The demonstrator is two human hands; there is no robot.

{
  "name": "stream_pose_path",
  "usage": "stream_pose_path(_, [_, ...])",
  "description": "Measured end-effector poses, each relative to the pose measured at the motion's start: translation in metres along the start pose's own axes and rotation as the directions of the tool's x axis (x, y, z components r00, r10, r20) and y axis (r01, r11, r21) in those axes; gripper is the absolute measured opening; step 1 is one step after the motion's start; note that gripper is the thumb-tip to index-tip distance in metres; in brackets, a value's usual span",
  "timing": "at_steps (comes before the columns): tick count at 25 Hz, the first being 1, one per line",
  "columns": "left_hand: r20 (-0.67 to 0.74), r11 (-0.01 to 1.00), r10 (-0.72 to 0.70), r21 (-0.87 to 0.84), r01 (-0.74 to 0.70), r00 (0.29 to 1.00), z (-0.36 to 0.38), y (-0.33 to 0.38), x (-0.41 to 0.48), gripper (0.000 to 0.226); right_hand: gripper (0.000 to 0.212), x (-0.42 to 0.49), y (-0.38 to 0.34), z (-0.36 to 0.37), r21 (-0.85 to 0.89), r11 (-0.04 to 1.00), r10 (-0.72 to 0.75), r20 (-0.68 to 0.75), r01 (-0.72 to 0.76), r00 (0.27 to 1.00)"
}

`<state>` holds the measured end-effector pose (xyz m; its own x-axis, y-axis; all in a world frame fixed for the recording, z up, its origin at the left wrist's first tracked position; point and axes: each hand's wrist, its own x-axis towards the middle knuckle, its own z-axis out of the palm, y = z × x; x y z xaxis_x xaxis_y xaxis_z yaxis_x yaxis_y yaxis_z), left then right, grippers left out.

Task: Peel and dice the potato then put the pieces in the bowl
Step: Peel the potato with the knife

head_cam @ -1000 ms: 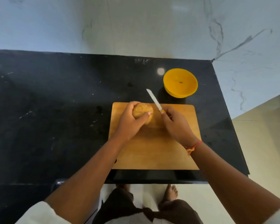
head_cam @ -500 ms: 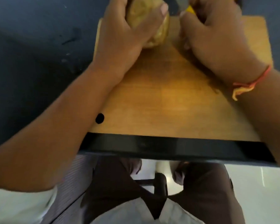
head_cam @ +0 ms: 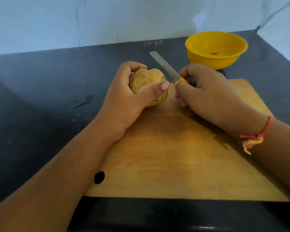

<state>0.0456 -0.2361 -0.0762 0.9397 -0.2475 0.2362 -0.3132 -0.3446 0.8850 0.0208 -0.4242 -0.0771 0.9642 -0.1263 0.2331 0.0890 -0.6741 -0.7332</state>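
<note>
Brown skin covers all of the potato (head_cam: 148, 84) that shows, so peeling seems barely begun; dicing and filling the yellow bowl (head_cam: 216, 49) remain. The left hand (head_cam: 124, 101) curls its fingers (head_cam: 156, 91) round the potato above the far edge of the board (head_cam: 174, 156). The right hand (head_cam: 206, 96) grips the knife (head_cam: 164, 66), blade just beside the potato. The bowl sits near the far right corner of the black surface (head_cam: 40, 97), below a pale marbled wall (head_cam: 107, 19).
</note>
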Motion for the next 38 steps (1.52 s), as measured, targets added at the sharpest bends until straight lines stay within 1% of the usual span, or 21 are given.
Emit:
stream_pose_path(2, [0.022,1.0,0.003,-0.014,-0.003,1.0,-0.002,0.002,-0.002,0.064,0.007,0.002,-0.002,0.0,0.022,1.0,0.01,0.01,-0.011,1.0])
stream_pose_path(4, [0.042,1.0,0.027,-0.005,-0.027,0.999,-0.004,0.004,-0.005,0.059,0.007,0.001,-0.005,0.0,0.034,0.999,-0.025,0.017,0.025,1.0])
stream_pose_path(7, [0.089,0.995,0.058,0.072,-0.065,0.994,-0.002,0.007,-0.007,0.056,0.006,-0.002,-0.007,-0.003,0.054,0.997,-0.065,0.048,0.062,0.997])
stream_pose_path(10, [0.105,0.983,0.102,0.144,-0.117,0.989,0.001,0.013,-0.014,0.057,0.007,-0.006,-0.014,-0.008,0.078,0.996,-0.049,0.065,0.044,0.997])
stream_pose_path(12, [0.12,0.972,0.14,0.173,-0.16,0.983,0.002,0.014,-0.018,0.057,0.01,-0.013,-0.02,-0.007,0.073,0.996,-0.045,0.03,0.043,0.999])
stream_pose_path(14, [0.16,0.959,0.163,0.206,-0.195,0.973,0.002,0.012,-0.02,0.051,0.011,-0.027,-0.023,-0.002,0.088,0.996,-0.026,-0.018,0.027,1.0])
stream_pose_path(17, [0.248,0.965,0.102,0.212,-0.157,0.963,-0.002,0.012,-0.024,0.039,0.007,-0.05,-0.026,0.007,0.186,0.982,-0.004,-0.06,0.015,0.998])
stream_pose_path(19, [0.268,0.947,0.099,0.271,-0.173,0.958,-0.007,0.012,-0.031,0.039,0.008,-0.063,-0.028,0.008,0.134,0.989,-0.042,-0.098,0.055,0.994])
stream_pose_path(22, [0.215,0.908,0.178,0.339,-0.244,0.96,-0.012,0.006,-0.043,0.042,0.011,-0.074,-0.027,0.01,0.071,0.991,-0.105,-0.137,0.115,0.985])
stream_pose_path(24, [0.15,0.912,0.225,0.314,-0.262,0.963,-0.014,0.003,-0.05,0.044,0.011,-0.076,-0.025,0.012,0.055,0.989,-0.129,-0.158,0.139,0.979])
stream_pose_path(26, [0.102,0.931,0.241,0.256,-0.26,0.965,-0.015,0.001,-0.052,0.044,0.01,-0.076,-0.023,0.013,0.032,0.988,-0.145,-0.176,0.153,0.974])
stream_pose_path(30, [0.031,0.953,0.23,0.194,-0.231,0.973,-0.016,-0.004,-0.051,0.044,0.011,-0.077,-0.022,0.016,-0.033,0.98,-0.199,-0.208,0.196,0.958])
stream_pose_path(32, [-0.005,0.972,0.196,0.13,-0.194,0.981,-0.017,-0.003,-0.051,0.042,0.012,-0.077,-0.022,0.017,-0.047,0.978,-0.207,-0.206,0.202,0.956])
stream_pose_path(35, [-0.012,0.991,0.13,0.003,-0.13,0.991,-0.018,0.0,-0.053,0.038,0.012,-0.074,-0.023,0.018,-0.028,0.982,-0.189,-0.193,0.187,0.963])
stream_pose_path(36, [-0.011,0.992,0.127,-0.015,-0.127,0.992,-0.017,0.0,-0.052,0.036,0.013,-0.073,-0.022,0.018,-0.022,0.984,-0.18,-0.189,0.179,0.965])
stream_pose_path(38, [0.01,0.991,0.136,0.009,-0.136,0.991,-0.017,-0.002,-0.05,0.039,0.015,-0.073,-0.021,0.017,-0.026,0.986,-0.165,-0.196,0.163,0.967])
